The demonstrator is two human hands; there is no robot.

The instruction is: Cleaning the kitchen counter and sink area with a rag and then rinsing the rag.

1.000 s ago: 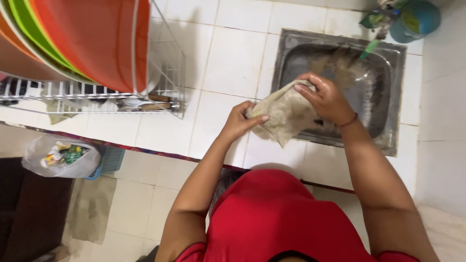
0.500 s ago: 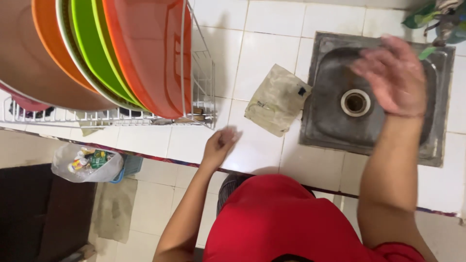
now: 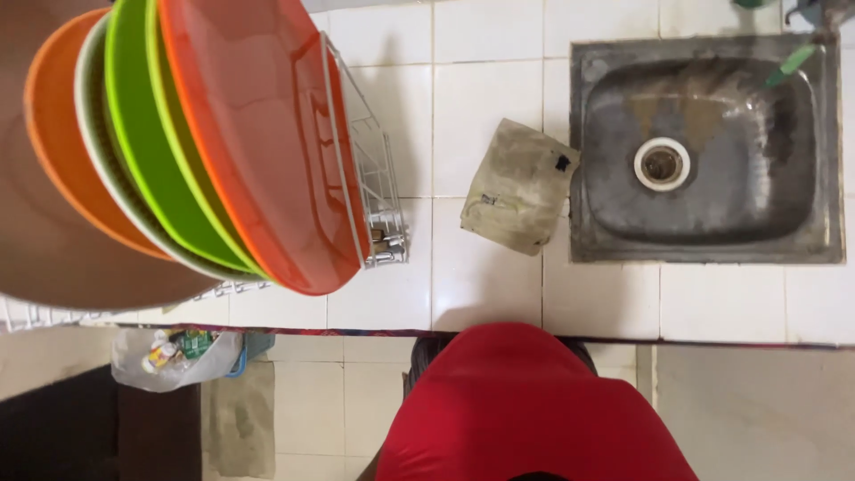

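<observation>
grey folded cloth [image 3: 519, 185] on white tiled counter [image 3: 485, 294] touching steel sink [image 3: 708, 245] rim, both hands out of view

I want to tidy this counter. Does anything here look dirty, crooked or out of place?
The folded cloth is stained and lies askew on the white tiles, one corner over the sink rim. The sink basin shows brown streaks above the drain. No hand is in view.

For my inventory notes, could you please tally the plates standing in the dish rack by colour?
Orange plates: 2
Green plates: 1
White plates: 1
Brown plates: 1
Total: 5 in the wire dish rack
</observation>
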